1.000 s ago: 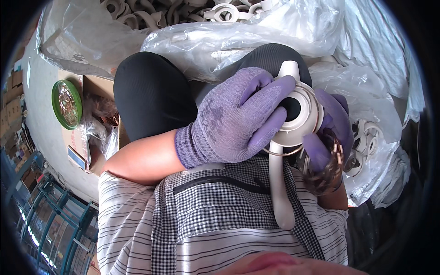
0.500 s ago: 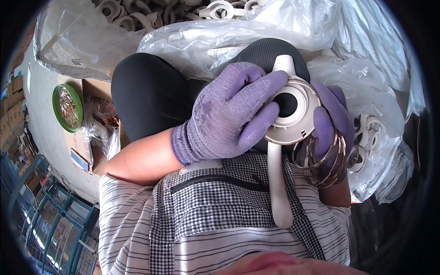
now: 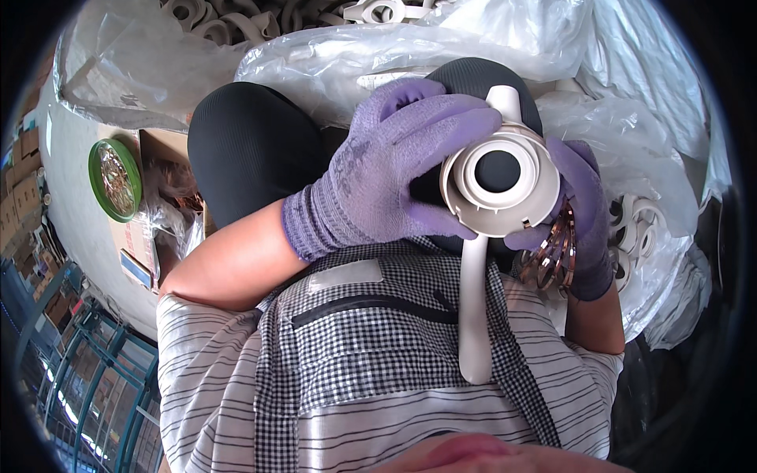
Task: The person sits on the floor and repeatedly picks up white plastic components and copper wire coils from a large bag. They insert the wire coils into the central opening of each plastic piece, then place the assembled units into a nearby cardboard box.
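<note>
A cream plastic ring-shaped part (image 3: 540,185) with a long handle and a short stub opposite is held up above my lap. Its open hollow side faces me, with a smaller ring and round hole in the middle. My left hand (image 3: 386,162), in a purple knit glove, grips the left rim, thumb low and fingers at the top. My right hand (image 3: 583,201), gloved alike, closes on the right side of the rim. Several thin copper-coloured metal rings (image 3: 552,256) hang from its fingers. The handle (image 3: 475,315) points down toward my checked apron. Whether a metal ring sits on the part's rim I cannot tell.
Many similar cream parts (image 3: 236,24) fill a plastic-lined container beyond my knees. More cream parts (image 3: 643,229) lie in a clear bag at right. At left, a green round tray (image 3: 96,177) of shiny metal pieces sits by an open cardboard box (image 3: 162,150).
The part has tilted so that its hollow inside shows more. My left fingers have shifted to its outer rim, with the thumb lower. The hanging metal rings have swung together.
</note>
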`<state>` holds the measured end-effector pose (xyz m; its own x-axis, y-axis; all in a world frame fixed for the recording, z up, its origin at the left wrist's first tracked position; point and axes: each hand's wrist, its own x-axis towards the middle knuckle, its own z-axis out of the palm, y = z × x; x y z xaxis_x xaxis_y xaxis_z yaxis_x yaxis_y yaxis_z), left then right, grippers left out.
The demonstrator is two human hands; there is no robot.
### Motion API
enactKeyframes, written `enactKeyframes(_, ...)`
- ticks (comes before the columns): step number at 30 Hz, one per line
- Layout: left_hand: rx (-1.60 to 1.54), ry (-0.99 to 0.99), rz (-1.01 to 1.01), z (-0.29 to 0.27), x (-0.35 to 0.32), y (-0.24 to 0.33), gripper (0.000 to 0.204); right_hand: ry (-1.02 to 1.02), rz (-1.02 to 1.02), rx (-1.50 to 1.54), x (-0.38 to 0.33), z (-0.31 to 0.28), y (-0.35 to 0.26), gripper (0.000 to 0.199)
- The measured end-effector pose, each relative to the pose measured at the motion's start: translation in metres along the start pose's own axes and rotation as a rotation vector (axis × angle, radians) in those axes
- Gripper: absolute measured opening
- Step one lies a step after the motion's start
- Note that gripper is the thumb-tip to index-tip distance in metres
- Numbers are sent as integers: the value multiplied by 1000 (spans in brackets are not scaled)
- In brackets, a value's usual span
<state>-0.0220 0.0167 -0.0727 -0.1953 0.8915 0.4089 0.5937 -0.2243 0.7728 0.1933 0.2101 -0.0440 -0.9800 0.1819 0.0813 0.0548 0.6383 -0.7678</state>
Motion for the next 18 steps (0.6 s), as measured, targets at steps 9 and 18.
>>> enactKeyframes(9,54,-12,18,9,-6,-8,95,-87,1,69,-2,10,24,101)
enactKeyframes(18,-92,-2,-121,11,-10,8,104,165,96,444,-1,26,-2,94)
